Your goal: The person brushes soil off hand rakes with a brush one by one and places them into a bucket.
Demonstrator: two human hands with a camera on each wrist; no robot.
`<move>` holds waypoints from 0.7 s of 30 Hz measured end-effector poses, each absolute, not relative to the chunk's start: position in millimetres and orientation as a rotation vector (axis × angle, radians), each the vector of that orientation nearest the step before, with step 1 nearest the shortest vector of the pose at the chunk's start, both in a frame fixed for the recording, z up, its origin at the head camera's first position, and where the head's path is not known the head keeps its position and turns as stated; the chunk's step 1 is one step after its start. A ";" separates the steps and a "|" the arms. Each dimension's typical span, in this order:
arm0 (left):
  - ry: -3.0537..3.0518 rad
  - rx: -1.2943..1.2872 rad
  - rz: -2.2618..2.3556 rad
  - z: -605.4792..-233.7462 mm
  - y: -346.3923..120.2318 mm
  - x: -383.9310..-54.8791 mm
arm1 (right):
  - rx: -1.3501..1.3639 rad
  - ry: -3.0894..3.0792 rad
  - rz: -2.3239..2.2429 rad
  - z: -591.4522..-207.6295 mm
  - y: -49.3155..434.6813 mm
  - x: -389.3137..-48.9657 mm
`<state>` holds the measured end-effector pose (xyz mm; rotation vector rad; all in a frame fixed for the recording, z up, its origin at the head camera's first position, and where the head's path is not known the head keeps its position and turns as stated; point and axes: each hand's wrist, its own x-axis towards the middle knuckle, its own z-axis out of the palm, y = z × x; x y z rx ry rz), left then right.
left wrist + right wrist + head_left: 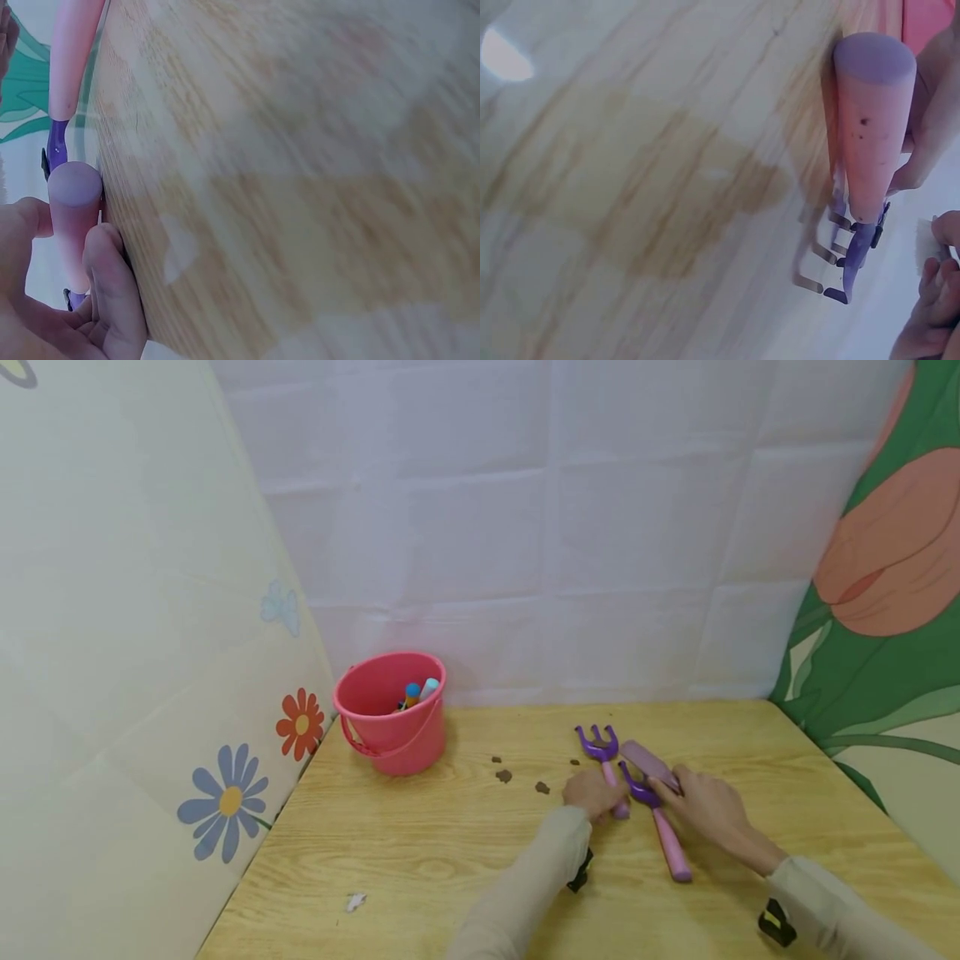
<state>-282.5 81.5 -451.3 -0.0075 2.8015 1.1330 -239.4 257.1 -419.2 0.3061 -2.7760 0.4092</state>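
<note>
My left hand (pixel 592 795) grips the pink handle of a toy hand rake (pixel 73 225), close over the table. The rake's purple three-pronged head points toward the back wall, with a brown bit on it. A second hand rake (pixel 670 843) lies just to the right, its pink handle end toward me. My right hand (pixel 708 807) pinches a flat lavender brush (pixel 645 762) above the second rake's purple head. Pale bristles show beside my right fingers in the right wrist view. The second rake's prongs are partly hidden in the head view.
A pink bucket (pixel 408 752) stands at the back left with several colourful items in it. Several brown crumbs (pixel 504 776) are scattered on the wooden table (pixel 420 852). A whitish scrap (pixel 356 902) lies front left. Printed cloth walls (pixel 480 552) border the table's back and sides.
</note>
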 end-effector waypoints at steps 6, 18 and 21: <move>2.821 -0.010 1.100 -453.7 83.4 -286.2 | 0.305 -2.783 0.427 -419.2 257.7 -238.6; 2.898 -0.025 0.933 -453.0 87.9 -289.3 | 0.285 -2.807 0.422 -421.7 257.1 -240.2; 2.910 -0.034 0.923 -454.9 89.2 -291.1 | 0.282 -2.811 0.430 -422.3 256.8 -240.5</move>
